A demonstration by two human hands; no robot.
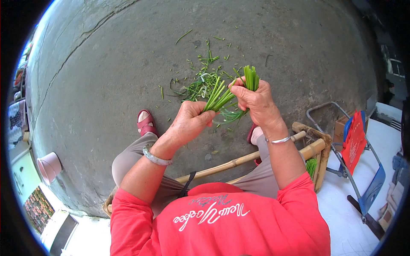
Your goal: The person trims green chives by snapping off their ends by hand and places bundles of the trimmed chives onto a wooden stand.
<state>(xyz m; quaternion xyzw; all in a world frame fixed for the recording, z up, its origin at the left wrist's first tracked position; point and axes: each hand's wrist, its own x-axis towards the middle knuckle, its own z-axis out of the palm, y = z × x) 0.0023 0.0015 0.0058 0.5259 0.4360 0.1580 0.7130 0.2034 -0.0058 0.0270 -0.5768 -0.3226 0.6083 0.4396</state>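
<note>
My left hand point(193, 120) is closed around a bunch of thin green stems point(218, 97), perhaps garlic chive stems, which fan out up and to the right. Beside it, my right hand point(257, 100) grips a second, more upright bunch of green stems point(251, 77), its cut ends level at the top. Thumb and forefinger of the right hand also meet the tips of the left bunch. Thin green tails point(232, 115) hang down between the hands. Below them on the floor lies a loose pile of green trimmings point(200, 85), with short cut pieces scattered around it.
I sit on a bamboo seat point(316, 149), with more green stems point(311, 167) at its right side. A folding metal frame point(371, 187) with a red bag point(354, 143) stands to the right. At far left is a pink bucket point(49, 166) on the concrete floor point(115, 77).
</note>
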